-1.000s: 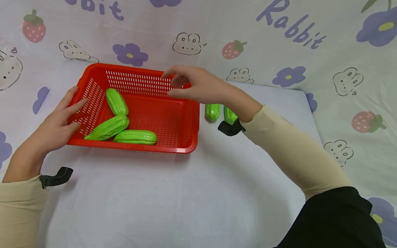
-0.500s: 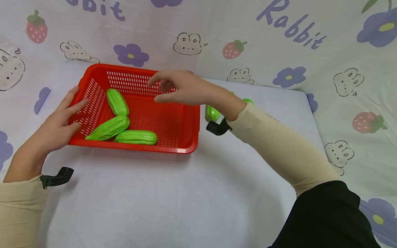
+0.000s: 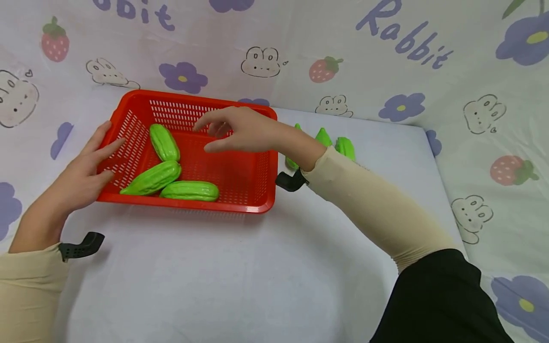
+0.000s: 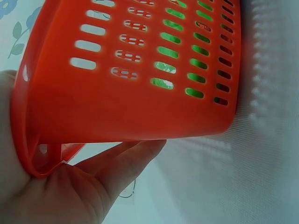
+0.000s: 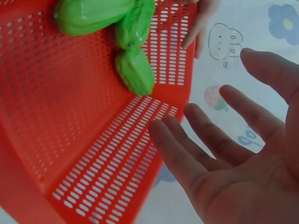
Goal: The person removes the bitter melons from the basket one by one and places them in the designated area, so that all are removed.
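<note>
A red plastic basket (image 3: 256, 208) holds three green ridged gourds that look like bitter melons. One gourd (image 3: 165, 143) lies near the back left, another gourd (image 3: 152, 178) slants at the front left, and the last gourd (image 3: 190, 190) lies along the front wall. My left hand (image 3: 81, 178) grips the basket's left rim, which sits between thumb and fingers in the left wrist view. Over the basket's middle hovers my right hand (image 3: 246, 129), its fingers loosely bent and holding nothing. The right wrist view shows its empty palm (image 5: 252, 191) beside the slotted wall.
To the right of the basket, more green gourds (image 3: 323, 137) lie on the white table (image 3: 240, 286), partly hidden by my right forearm. A printed cloth (image 3: 291, 28) with rabbits, flowers and strawberries hangs behind and around the table.
My right hand has moved left and slightly toward me over the basket, uncovering more of the gourds on the right. The left hand keeps its place on the rim.
</note>
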Tool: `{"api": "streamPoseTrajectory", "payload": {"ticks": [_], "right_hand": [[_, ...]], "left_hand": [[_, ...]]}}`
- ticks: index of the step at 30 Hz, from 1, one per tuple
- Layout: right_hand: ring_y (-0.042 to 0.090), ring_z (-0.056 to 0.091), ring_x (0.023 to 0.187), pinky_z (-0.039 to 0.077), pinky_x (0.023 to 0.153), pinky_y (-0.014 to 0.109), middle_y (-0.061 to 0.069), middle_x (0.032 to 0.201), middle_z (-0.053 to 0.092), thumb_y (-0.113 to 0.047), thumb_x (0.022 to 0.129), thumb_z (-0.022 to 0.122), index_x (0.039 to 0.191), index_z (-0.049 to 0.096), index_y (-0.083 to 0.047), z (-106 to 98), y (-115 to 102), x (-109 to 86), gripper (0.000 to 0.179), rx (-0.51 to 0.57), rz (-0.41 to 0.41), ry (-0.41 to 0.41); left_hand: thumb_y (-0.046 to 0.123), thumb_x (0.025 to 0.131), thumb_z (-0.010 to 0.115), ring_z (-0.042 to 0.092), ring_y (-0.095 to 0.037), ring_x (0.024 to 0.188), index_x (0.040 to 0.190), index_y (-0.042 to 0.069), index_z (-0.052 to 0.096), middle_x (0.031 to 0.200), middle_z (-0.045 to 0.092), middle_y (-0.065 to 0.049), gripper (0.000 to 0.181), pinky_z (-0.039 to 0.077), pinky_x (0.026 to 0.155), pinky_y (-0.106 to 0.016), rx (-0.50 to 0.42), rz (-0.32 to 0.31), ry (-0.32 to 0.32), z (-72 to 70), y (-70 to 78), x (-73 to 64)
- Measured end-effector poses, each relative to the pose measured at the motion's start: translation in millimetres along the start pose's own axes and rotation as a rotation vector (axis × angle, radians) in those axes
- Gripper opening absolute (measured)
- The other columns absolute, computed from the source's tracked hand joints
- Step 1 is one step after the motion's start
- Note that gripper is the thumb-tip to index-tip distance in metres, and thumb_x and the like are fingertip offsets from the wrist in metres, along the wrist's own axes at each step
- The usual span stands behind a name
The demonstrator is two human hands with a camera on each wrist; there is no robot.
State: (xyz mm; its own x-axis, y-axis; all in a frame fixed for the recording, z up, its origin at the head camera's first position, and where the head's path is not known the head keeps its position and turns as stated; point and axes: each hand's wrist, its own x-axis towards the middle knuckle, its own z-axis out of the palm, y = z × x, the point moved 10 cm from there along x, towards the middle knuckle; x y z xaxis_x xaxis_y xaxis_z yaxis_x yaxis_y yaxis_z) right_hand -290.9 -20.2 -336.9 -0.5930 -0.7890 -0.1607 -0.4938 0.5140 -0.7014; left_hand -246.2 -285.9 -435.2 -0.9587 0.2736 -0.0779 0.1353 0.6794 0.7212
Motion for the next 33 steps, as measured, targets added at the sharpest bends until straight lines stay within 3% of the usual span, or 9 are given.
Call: {"api": "streamPoseTrajectory", "payload": {"ticks": [8,11,14,16,19,21,22,29,33], "right_hand": [[0.008,0.061,0.124,0.048,0.102,0.026,-0.008,0.132,0.067,-0.030,0.102,0.076,0.144,0.069,-0.023,13.6,-0.6,10.6,0.043,0.017,-0.003,-0.038],[0.009,0.063,0.121,0.049,0.101,0.027,-0.006,0.129,0.068,-0.028,0.102,0.076,0.144,0.069,-0.021,16.8,-2.5,12.8,0.043,0.027,-0.016,-0.046],[0.012,0.064,0.120,0.050,0.101,0.028,-0.005,0.126,0.069,-0.024,0.102,0.077,0.143,0.069,-0.018,19.7,-5.1,14.6,0.042,0.048,-0.043,-0.050],[0.013,0.065,0.120,0.050,0.101,0.028,-0.005,0.126,0.070,-0.023,0.102,0.078,0.142,0.070,-0.017,21.7,-5.7,16.6,0.042,0.056,-0.054,-0.050],[0.012,0.064,0.121,0.050,0.101,0.027,-0.006,0.128,0.069,-0.024,0.101,0.078,0.143,0.070,-0.018,26.0,-5.0,20.8,0.043,0.047,-0.057,-0.060],[0.011,0.062,0.121,0.050,0.100,0.027,-0.006,0.130,0.069,-0.026,0.101,0.079,0.144,0.069,-0.020,29.3,-3.5,23.7,0.045,0.038,-0.044,-0.070],[0.010,0.062,0.122,0.050,0.100,0.027,-0.006,0.130,0.068,-0.026,0.101,0.079,0.145,0.069,-0.021,30.6,-2.6,24.9,0.046,0.037,-0.036,-0.074],[0.011,0.062,0.121,0.050,0.099,0.027,-0.005,0.128,0.068,-0.026,0.100,0.080,0.147,0.068,-0.023,38.3,2.5,30.8,0.048,0.036,-0.022,-0.085],[0.012,0.061,0.122,0.050,0.098,0.026,-0.005,0.131,0.067,-0.026,0.100,0.081,0.148,0.068,-0.024,43.6,6.0,32.9,0.050,0.021,-0.007,-0.111]], "left_hand": [[-0.009,0.101,0.047,-0.006,-0.035,0.166,0.170,0.001,0.025,0.182,-0.013,0.006,0.074,0.030,0.117,-0.074,0.018,-0.004,-0.004,0.4,-0.2,-0.6],[-0.007,0.102,0.049,-0.003,-0.035,0.166,0.171,0.004,0.026,0.182,-0.012,0.007,0.074,0.039,0.118,-0.037,0.036,-0.005,-0.007,0.5,-0.7,-0.7],[-0.005,0.102,0.050,-0.001,-0.034,0.166,0.171,0.006,0.027,0.182,-0.011,0.008,0.074,0.033,0.098,-0.011,0.052,-0.007,-0.009,0.7,-0.4,-0.2],[-0.006,0.102,0.050,-0.001,-0.034,0.166,0.171,0.006,0.027,0.182,-0.011,0.008,0.074,0.038,0.104,-0.017,0.053,-0.007,-0.007,0.5,0.0,0.4],[-0.007,0.101,0.050,-0.004,-0.034,0.166,0.171,0.004,0.026,0.182,-0.012,0.007,0.074,0.040,0.118,-0.053,0.037,-0.006,-0.006,0.2,0.6,0.7],[-0.008,0.101,0.049,-0.005,-0.034,0.166,0.171,0.003,0.026,0.182,-0.012,0.006,0.074,0.034,0.114,-0.074,0.027,-0.004,-0.006,0.2,0.9,0.8],[-0.008,0.101,0.049,-0.005,-0.034,0.166,0.171,0.003,0.026,0.182,-0.012,0.006,0.074,0.034,0.113,-0.076,0.026,-0.004,-0.006,0.1,0.9,0.8],[-0.006,0.102,0.050,-0.004,-0.032,0.167,0.171,0.005,0.027,0.182,-0.012,0.008,0.074,0.037,0.116,-0.068,0.043,-0.014,-0.011,0.4,0.0,1.0],[-0.006,0.102,0.050,-0.003,-0.032,0.167,0.171,0.006,0.028,0.182,-0.011,0.009,0.074,0.037,0.118,-0.042,0.043,-0.009,-0.007,-0.6,0.7,1.5]]}}
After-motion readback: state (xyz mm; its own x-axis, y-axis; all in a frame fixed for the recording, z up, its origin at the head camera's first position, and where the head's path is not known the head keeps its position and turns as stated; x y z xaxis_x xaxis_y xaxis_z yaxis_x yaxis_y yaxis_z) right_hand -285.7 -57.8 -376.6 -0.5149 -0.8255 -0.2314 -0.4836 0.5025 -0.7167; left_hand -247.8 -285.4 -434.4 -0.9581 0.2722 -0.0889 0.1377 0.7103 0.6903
